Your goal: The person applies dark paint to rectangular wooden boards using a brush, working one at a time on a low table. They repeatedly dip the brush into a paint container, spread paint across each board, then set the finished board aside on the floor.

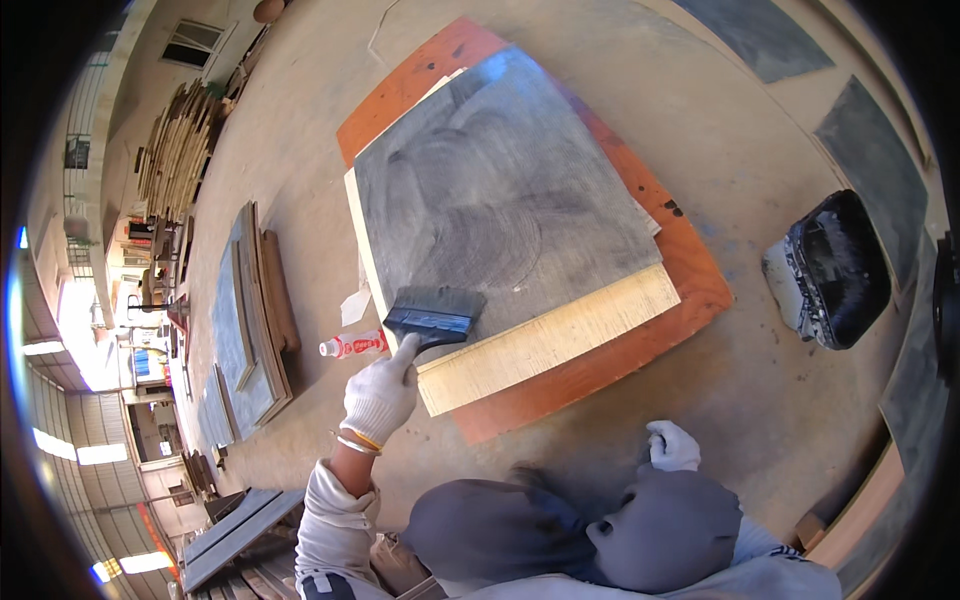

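Left hand (380, 395) grip clamped on wide brush (433, 315) handle; bristles point up-right, lie on dark-painted board (500, 190) near lower-left corner. Right hand (672, 446) rests on knee, grip loosely curled, holding nothing.

brush handle (412, 345) hidden in glove, right hand (672, 446) partly behind knee

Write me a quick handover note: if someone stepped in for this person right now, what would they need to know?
Left hand: gloved, gripping a wide brush at the near left corner of the board.
Right hand: gloved, holding nothing, by the knee.
Board lies on an orange panel on the floor; paint bucket stands to the right, a small tube to the left.
Done: most of the board is dark grey.
Left: the bare strip along the near edge.
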`<state>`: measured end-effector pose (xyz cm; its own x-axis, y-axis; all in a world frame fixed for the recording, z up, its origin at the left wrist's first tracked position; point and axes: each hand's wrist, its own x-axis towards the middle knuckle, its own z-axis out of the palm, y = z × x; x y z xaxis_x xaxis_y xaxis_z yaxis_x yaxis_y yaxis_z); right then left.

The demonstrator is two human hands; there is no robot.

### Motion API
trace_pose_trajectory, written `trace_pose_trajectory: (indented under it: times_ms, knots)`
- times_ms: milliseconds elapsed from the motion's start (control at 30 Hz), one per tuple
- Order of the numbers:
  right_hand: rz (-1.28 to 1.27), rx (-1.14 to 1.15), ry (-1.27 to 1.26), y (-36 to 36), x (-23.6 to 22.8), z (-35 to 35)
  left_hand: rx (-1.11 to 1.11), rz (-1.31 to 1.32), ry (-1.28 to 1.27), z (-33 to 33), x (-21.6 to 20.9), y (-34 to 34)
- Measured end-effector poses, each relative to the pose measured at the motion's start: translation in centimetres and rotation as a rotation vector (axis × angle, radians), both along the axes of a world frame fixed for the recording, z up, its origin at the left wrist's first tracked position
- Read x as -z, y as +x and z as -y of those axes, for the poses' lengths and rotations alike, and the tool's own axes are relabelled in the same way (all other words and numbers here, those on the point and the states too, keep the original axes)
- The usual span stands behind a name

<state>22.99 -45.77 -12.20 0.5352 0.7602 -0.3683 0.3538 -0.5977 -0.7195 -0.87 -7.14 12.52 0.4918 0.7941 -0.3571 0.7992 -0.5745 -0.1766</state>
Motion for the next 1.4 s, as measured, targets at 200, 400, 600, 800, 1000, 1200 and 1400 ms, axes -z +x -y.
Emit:
trace_pose_trajectory:
  times_ms: [200, 400, 600, 800, 1000, 1200, 1400]
  knots:
    - [0.120, -0.034, 0.045, -0.2, 1.3, 0.3, -0.048, -0.050, -0.066, 2.7, -0.4, 1.6]
    - [0.124, -0.029, 0.035, -0.9, 0.9, 0.0, -0.072, 0.053, -0.029, 0.5, 0.8, 0.9]
    - [0.113, -0.010, 0.008, -0.5, 1.6, 0.4, 0.049, 0.024, -0.043, 3.5, 0.2, 9.4]
    - [-0.038, -0.004, -0.040, 0.2, 0.6, 0.3, 0.034, 0.029, 0.021, 3.2, 1.3, 9.6]
    - [-0.036, -0.038, -0.015, -0.2, -0.1, -0.2, 0.006, 0.092, 0.086, -0.4, 1.7, 7.8]
    - [-0.192, 0.140, 0.226, 2.7, -4.4, -2.1, 0.068, 0.119, 0.020, 3.0, 1.9, 10.9]
    - [0.032, 0.194, 0.619, 9.5, -13.4, -12.6, -0.345, 0.371, 0.193, -1.7, 4.2, 9.3]
